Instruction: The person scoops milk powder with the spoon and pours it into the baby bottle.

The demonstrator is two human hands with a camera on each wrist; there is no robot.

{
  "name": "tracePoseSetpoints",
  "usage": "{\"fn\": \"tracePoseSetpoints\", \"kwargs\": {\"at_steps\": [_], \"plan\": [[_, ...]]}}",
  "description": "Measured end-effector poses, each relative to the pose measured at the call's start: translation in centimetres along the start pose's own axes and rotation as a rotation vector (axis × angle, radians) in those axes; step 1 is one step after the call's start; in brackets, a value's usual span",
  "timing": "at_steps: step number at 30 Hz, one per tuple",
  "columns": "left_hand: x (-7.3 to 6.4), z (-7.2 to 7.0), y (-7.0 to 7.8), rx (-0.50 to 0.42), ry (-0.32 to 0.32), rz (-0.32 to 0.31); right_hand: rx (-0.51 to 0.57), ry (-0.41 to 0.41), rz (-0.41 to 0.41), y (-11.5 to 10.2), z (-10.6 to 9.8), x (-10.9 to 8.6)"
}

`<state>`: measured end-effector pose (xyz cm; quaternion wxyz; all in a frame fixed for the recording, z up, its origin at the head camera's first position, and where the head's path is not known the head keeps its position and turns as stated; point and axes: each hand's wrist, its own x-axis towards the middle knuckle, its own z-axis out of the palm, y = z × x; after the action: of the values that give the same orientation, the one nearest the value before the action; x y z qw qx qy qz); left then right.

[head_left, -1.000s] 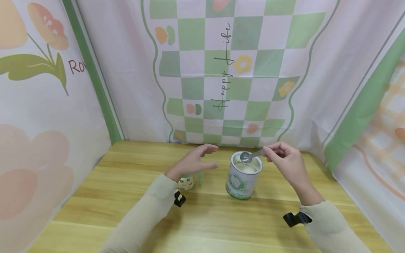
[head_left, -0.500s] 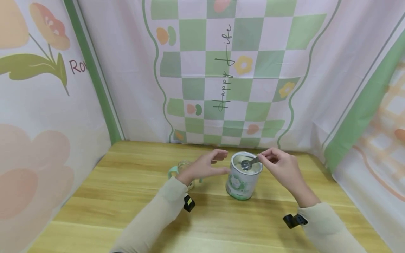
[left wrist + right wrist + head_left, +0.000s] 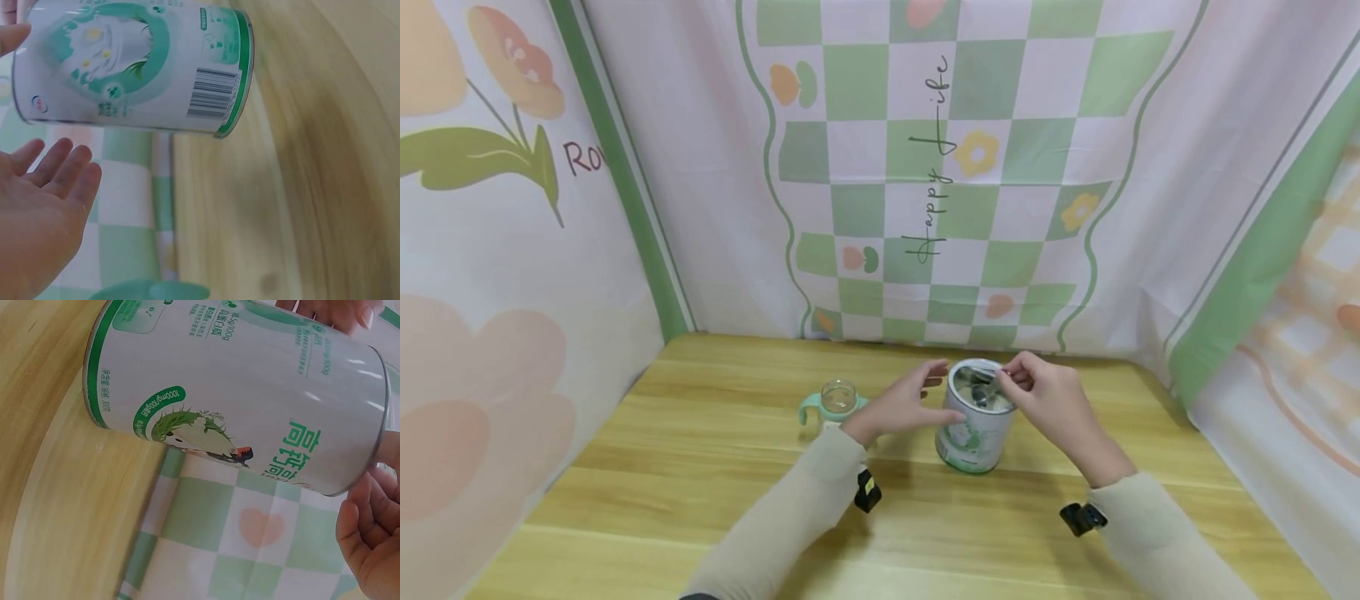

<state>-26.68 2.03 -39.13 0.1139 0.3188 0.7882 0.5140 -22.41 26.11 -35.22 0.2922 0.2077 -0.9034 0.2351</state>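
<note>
A white and green milk powder can point(image 3: 972, 446) stands upright on the table, its top uncovered and pale powder inside. My right hand point(image 3: 1051, 408) pinches the handle of a metal measuring spoon point(image 3: 982, 394), whose bowl is down inside the can's mouth. In the right wrist view the right hand point(image 3: 378, 534) is at the can's rim, and the spoon is hidden. My left hand point(image 3: 906, 403) is spread at the can's left side, thumb in front. In the left wrist view its fingers point(image 3: 75, 172) are straight and apart from the can.
A small clear baby bottle point(image 3: 838, 397) with green handles stands left of the can, partly behind my left wrist. A wooden table point(image 3: 715, 433) lies beneath everything. Behind its far edge hangs a checkered curtain point(image 3: 917, 208).
My left hand has moved right, from above the bottle to beside the can, uncovering the bottle. My right hand has moved left and lowered the measuring spoon into the can.
</note>
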Motion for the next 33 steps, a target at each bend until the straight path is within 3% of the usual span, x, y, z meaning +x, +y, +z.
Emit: {"fn": "tracePoseSetpoints", "kwargs": {"at_steps": [7, 16, 22, 33], "plan": [[0.9, 1.3, -0.3, -0.052, -0.001, 0.000, -0.045, -0.038, -0.083, -0.3, 0.4, 0.4], [1.5, 2.3, -0.1, -0.141, -0.011, 0.057, -0.044, -0.060, -0.087, -0.8, 1.0, 0.9], [1.4, 2.7, 0.3, -0.180, 0.003, -0.013, -0.026, -0.056, -0.083, -1.1, 1.3, 1.0], [1.7, 3.3, 0.0, -0.156, 0.045, -0.013, 0.006, -0.104, -0.068, -1.3, 1.6, 1.2]]}}
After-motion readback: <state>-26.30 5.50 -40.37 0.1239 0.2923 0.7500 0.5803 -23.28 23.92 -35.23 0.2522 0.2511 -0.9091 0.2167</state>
